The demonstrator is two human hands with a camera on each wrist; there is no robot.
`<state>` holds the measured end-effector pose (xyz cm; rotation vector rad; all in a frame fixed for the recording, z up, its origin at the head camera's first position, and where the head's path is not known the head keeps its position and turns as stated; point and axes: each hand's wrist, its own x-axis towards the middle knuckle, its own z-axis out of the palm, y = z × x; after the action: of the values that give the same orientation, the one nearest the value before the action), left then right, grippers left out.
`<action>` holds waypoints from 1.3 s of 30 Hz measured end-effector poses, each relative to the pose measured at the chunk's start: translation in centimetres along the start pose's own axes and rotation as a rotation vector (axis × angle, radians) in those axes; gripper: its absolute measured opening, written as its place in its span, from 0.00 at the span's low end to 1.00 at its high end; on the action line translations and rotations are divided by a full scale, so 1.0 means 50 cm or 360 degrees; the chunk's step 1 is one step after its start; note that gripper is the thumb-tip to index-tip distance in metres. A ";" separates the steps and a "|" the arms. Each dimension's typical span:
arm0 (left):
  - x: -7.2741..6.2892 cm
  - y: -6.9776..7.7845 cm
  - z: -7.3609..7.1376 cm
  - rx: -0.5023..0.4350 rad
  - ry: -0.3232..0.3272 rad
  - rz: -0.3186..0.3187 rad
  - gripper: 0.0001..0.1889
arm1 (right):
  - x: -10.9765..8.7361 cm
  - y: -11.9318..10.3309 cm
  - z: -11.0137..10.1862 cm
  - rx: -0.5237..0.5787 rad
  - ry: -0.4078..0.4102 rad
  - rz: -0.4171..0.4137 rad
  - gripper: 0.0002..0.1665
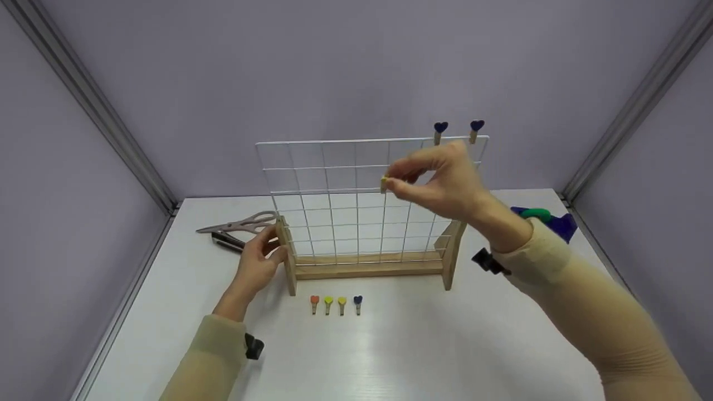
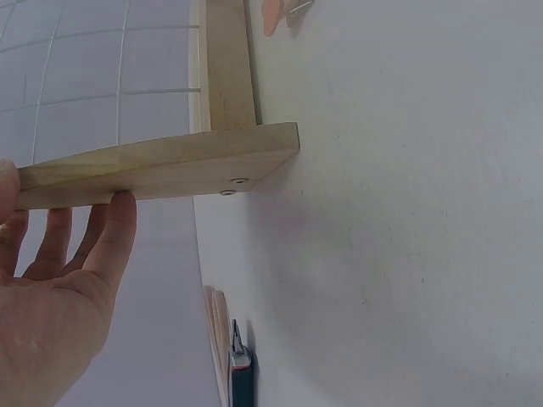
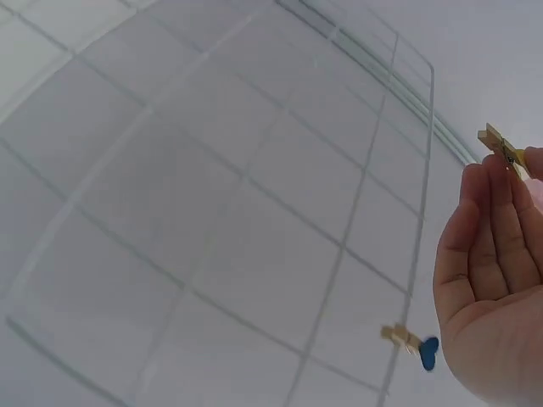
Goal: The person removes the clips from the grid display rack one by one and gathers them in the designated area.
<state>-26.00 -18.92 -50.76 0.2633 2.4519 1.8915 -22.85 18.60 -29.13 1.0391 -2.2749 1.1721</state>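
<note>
My right hand (image 1: pixel 445 178) pinches a small wooden clothespin (image 3: pixel 496 142) with a yellow end between thumb and fingertips. In the head view it is in front of the white wire grid (image 1: pixel 356 166), below the grid's top edge. My left hand (image 1: pixel 259 264) grips the left wooden side (image 1: pixel 286 264) of the grid's stand, fingers on its outer face. Two clothespins with dark blue hearts (image 1: pixel 440 128) are clipped on the top wire at the right. In front of the stand lies a row of heart clothespins: one orange (image 1: pixel 315 301), two yellow (image 1: pixel 328 301) and one dark blue (image 1: pixel 358 301).
Left of the stand, scissors (image 1: pixel 239 225) with pale handles and a dark-handled tool (image 1: pixel 227 241) lie on the white table (image 1: pixel 390 340). A blue and green object (image 1: pixel 560 225) is at the right, partly behind my right arm. Pale walls enclose the table.
</note>
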 end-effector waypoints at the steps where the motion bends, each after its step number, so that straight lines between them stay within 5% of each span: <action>1: 0.001 -0.001 0.001 -0.0003 0.0001 0.0000 0.30 | -0.011 0.004 0.016 0.0032 -0.0021 0.0072 0.04; 7: 0.000 -0.001 0.005 -0.0001 0.0006 0.0021 0.29 | -0.080 0.036 0.108 0.0284 -0.0125 0.0499 0.06; 15: -0.004 0.002 0.004 -0.0029 0.0016 0.0011 0.30 | -0.137 0.060 0.218 0.0584 -0.0316 0.0734 0.08; 21: -0.003 -0.001 0.004 -0.0034 0.0029 0.0016 0.30 | -0.181 0.065 0.319 0.0580 -0.0496 0.0829 0.07; 28: 0.000 -0.005 0.006 -0.0044 0.0044 0.0014 0.30 | -0.233 0.066 0.436 0.0620 -0.0589 0.1118 0.04; 33: 0.002 -0.004 0.006 -0.0043 0.0060 0.0056 0.29 | -0.255 0.069 0.491 0.0669 -0.0628 0.1358 0.05; 39: 0.000 -0.004 0.007 -0.0046 0.0048 0.0050 0.30 | -0.265 0.075 0.529 0.0614 -0.0569 0.1488 0.07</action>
<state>-25.99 -18.65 -51.05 0.2760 2.4521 1.9560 -16.89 4.34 -54.63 0.2337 -3.0187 1.9547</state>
